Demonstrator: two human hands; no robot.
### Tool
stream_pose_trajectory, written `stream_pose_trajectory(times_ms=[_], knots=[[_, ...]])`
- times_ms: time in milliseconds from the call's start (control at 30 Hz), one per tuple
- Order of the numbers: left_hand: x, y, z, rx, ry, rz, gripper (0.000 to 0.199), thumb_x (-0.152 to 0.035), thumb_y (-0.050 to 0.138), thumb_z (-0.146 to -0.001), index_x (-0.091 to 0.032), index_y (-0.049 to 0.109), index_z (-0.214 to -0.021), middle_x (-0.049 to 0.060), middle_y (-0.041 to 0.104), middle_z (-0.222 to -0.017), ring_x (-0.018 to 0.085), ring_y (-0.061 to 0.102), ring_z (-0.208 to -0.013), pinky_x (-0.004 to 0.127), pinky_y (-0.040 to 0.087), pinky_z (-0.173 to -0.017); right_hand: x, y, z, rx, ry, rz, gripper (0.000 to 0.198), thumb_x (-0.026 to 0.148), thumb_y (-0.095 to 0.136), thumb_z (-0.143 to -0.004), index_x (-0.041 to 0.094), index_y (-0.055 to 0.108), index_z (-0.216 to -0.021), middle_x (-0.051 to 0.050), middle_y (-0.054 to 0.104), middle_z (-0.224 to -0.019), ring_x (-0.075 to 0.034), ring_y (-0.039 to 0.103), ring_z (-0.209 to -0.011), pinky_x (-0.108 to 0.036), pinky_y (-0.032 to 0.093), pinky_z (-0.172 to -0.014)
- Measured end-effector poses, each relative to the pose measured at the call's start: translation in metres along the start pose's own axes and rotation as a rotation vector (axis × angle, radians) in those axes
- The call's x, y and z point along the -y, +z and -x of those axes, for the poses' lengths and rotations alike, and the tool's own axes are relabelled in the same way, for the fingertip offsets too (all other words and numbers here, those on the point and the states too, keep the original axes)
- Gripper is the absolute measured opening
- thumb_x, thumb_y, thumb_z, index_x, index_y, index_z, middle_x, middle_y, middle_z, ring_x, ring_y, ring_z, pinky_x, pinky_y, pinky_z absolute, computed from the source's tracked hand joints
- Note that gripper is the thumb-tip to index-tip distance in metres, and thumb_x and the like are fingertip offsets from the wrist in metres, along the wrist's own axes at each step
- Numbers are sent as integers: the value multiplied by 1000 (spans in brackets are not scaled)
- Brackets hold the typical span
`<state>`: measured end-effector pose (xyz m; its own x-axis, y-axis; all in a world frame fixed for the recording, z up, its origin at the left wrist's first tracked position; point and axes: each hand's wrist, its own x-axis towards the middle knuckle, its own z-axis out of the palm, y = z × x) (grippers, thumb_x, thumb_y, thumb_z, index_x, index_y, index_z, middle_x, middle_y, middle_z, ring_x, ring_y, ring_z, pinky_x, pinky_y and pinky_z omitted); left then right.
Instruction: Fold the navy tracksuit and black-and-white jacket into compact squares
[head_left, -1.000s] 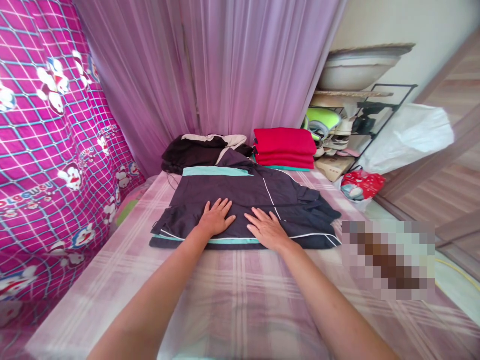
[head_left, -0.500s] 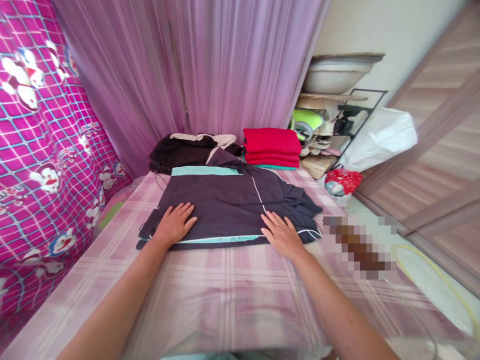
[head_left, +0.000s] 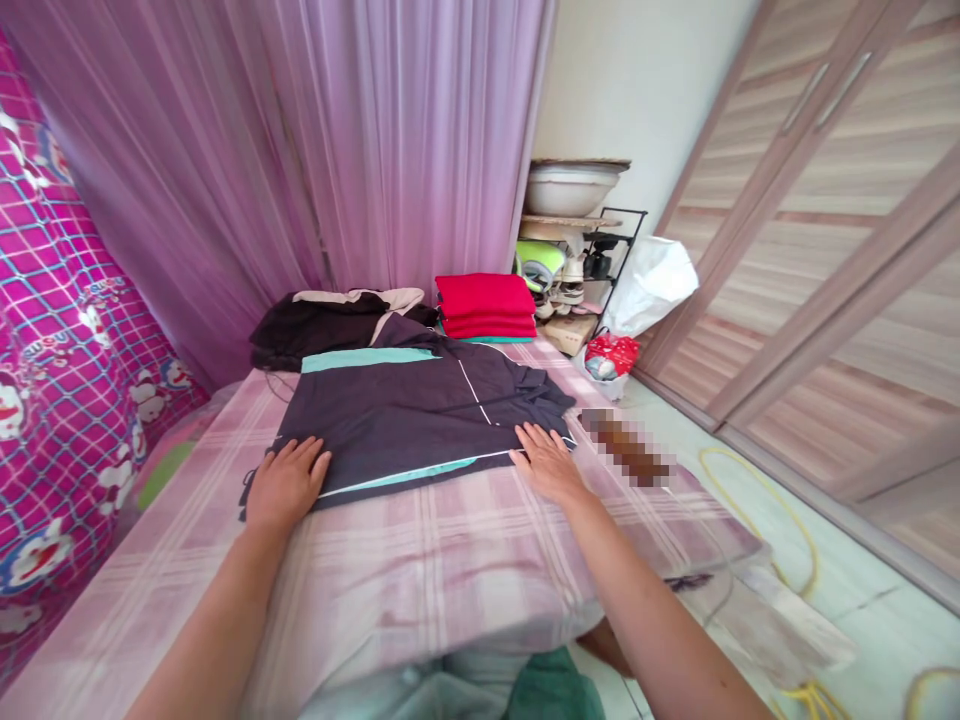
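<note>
The 2 hands lay flat, palms down, fingers slightly spread, gripping nothing. The left hand covered the near left corner of the dark garment; the right hand rested on its near edge, towards the right end. The garment lay folded between and beyond them on the plaid cover, with teal strips at its far and near sides and 1 thin white line across its right part. Just behind it sat the black clothes at left and the red stack at right. Behind these hung the purple curtain. Farther right stood the rack, with the basin on top, and the wardrobe.
</note>
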<state>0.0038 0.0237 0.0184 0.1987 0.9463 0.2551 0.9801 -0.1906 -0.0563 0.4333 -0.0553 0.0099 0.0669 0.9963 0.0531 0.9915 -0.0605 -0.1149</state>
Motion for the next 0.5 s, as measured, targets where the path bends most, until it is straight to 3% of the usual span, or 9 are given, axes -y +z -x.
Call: stream_pose_trajectory(times_ms=[100,233,367,500], knots=[[0,-4,-3,36,4,40,58,-47,27,-96,-19,58,-137,9,56,-144,32,46,-137,53,37,-109,-14,-2,0,19,-94,-55,63,43,38,-95,14,38,-151,-13,35,-157,-23,30,-146,-47,17,-121],[1,-6,-2,61,39,69,58,-50,32,-95,-21,55,-139,11,54,-146,32,45,-138,55,35,-110,-28,-2,0,14,-198,-95,59,29,46,-89,17,45,-147,-12,38,-156,-22,35,-144,-47,22,-120],[6,-3,11,66,135,58,65,-55,36,-93,-21,44,-148,12,43,-154,31,42,-140,55,30,-114,-32,3,1,-73,-209,-75,56,16,45,-85,13,54,-140,-14,45,-152,-23,41,-140,-44,27,-119],[21,-2,23,106,282,56,71,-63,44,-88,-26,42,-149,11,36,-158,33,38,-142,57,25,-116,-35,4,0,-143,-205,-91,54,9,45,-81,16,62,-132,-13,56,-141,-23,51,-131,-42,37,-113]])
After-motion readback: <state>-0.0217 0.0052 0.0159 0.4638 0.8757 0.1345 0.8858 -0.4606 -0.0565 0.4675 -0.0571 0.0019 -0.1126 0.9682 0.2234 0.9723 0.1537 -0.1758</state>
